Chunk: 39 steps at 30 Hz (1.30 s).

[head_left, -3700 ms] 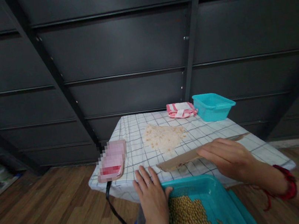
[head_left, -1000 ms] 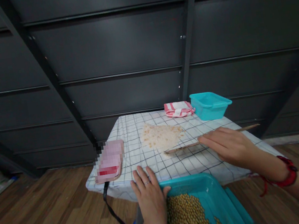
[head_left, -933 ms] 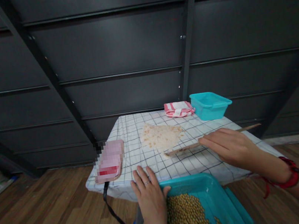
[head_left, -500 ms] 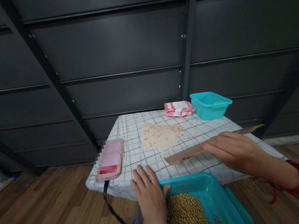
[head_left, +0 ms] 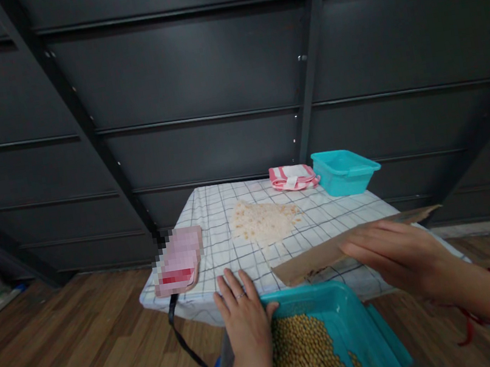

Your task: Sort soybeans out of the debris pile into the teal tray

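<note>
My right hand point(head_left: 397, 249) grips a flat strip of brown cardboard point(head_left: 307, 263) from above, the fingers pressed along it. The cardboard is tilted over the near edge of the checked cloth, just above the rim of a turquoise tray point(head_left: 336, 298). Inside the tray lie many round yellow-brown beans point(head_left: 305, 352). My left hand point(head_left: 246, 324) holds the tray's left side, its thumb over the rim and its fingers stretched out toward the table edge. Farther back, a pile of pale grains point(head_left: 264, 223) mixed with a few yellowish pieces rests on the cloth.
A checked cloth point(head_left: 212, 213) covers the table. A pink phone-like object point(head_left: 180, 260) lies at the left, a black strap point(head_left: 180, 334) hanging below it. Toward the back right are a folded red-and-white cloth point(head_left: 292, 177) and a turquoise container point(head_left: 345, 177). A dark panelled wall point(head_left: 192, 75) stands behind.
My right hand has come slightly nearer and to the right. The cardboard has tilted, showing more of its broad face, its lower edge closer to the tray. My left hand stays in place.
</note>
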Each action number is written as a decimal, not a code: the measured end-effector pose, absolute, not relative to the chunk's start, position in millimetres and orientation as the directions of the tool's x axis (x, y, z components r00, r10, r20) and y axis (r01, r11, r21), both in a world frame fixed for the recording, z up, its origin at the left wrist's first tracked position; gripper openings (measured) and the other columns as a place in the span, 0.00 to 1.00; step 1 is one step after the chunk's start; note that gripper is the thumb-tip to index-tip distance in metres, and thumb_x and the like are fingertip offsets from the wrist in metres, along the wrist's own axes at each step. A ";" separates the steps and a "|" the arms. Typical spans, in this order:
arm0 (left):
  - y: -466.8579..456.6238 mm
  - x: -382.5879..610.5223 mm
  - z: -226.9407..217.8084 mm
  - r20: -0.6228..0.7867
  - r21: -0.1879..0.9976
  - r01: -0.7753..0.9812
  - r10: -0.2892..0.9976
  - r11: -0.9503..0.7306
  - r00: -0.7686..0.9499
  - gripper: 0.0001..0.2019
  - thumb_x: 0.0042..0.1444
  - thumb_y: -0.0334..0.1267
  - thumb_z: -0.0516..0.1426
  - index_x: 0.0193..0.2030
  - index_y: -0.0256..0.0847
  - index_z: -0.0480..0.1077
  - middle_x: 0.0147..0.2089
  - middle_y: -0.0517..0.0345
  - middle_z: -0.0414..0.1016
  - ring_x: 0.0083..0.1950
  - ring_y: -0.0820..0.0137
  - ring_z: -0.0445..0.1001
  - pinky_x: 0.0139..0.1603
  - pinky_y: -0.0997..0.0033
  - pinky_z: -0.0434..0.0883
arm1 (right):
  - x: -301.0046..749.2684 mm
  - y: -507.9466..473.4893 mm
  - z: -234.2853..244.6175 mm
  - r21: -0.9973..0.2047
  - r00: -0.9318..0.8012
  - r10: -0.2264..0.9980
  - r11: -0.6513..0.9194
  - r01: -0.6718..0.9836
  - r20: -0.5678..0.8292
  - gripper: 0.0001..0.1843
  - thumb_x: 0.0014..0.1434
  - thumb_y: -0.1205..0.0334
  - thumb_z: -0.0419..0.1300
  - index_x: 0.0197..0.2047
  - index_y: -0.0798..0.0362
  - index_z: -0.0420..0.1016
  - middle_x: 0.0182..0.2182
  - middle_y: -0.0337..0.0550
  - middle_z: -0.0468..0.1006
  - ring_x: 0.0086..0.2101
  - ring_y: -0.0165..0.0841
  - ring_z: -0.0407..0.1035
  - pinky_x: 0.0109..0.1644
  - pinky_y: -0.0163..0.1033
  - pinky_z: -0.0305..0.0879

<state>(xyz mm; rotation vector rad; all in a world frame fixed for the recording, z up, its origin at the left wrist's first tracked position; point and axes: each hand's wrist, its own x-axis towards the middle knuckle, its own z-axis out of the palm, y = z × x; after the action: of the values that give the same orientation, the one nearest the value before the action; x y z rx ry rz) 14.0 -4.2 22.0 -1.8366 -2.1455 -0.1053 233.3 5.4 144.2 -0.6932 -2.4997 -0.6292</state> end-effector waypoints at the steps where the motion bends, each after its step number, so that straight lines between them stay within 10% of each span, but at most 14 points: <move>1: -4.0 13.9 21.8 0.284 -0.146 0.974 0.950 0.174 -0.127 0.36 0.42 0.51 0.57 0.56 0.30 0.58 0.59 0.31 0.56 0.59 0.46 0.55 0.55 0.47 0.59 | 234.2 5.0 143.3 0.294 -0.763 0.354 0.771 0.566 0.540 0.13 0.61 0.69 0.41 0.36 0.52 0.65 0.26 0.39 0.73 0.26 0.28 0.65 0.30 0.35 0.60; 16: -4.6 13.6 24.8 0.269 -0.175 0.971 0.956 0.165 -0.114 0.34 0.44 0.49 0.56 0.56 0.29 0.58 0.59 0.30 0.56 0.59 0.45 0.55 0.54 0.48 0.60 | 250.3 -2.3 132.3 0.173 -0.734 0.421 0.795 0.581 0.533 0.13 0.60 0.71 0.42 0.37 0.52 0.66 0.27 0.39 0.72 0.26 0.28 0.64 0.29 0.35 0.61; 24: -4.8 14.0 25.4 0.273 -0.173 0.971 0.955 0.166 -0.114 0.33 0.44 0.46 0.57 0.56 0.30 0.58 0.59 0.31 0.56 0.59 0.46 0.55 0.55 0.49 0.59 | 240.5 -18.2 153.7 0.313 -0.740 0.230 0.798 0.515 0.632 0.13 0.60 0.70 0.42 0.41 0.50 0.65 0.27 0.41 0.73 0.27 0.31 0.65 0.28 0.37 0.63; 30: -4.6 13.9 23.4 0.271 -0.123 0.979 0.954 0.164 -0.126 0.34 0.44 0.47 0.57 0.56 0.29 0.57 0.60 0.29 0.54 0.60 0.45 0.54 0.56 0.47 0.57 | 249.2 -8.3 141.8 0.097 -0.659 0.440 0.784 0.613 0.610 0.12 0.59 0.72 0.44 0.40 0.48 0.64 0.28 0.39 0.73 0.27 0.29 0.66 0.28 0.35 0.64; 39: -5.6 15.0 26.6 0.258 -0.158 0.974 0.959 0.160 -0.115 0.35 0.44 0.51 0.56 0.56 0.30 0.58 0.59 0.30 0.55 0.59 0.45 0.55 0.55 0.47 0.59 | 240.0 -1.6 113.3 0.410 -0.750 0.275 0.699 0.585 0.602 0.16 0.57 0.76 0.42 0.41 0.54 0.66 0.30 0.41 0.74 0.30 0.30 0.65 0.35 0.37 0.62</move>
<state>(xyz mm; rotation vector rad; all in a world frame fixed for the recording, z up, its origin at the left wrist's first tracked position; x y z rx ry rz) 15.0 -5.6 26.6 -1.8599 -2.1432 -0.0723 240.0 -1.6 113.3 -0.6588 -2.4011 -0.8199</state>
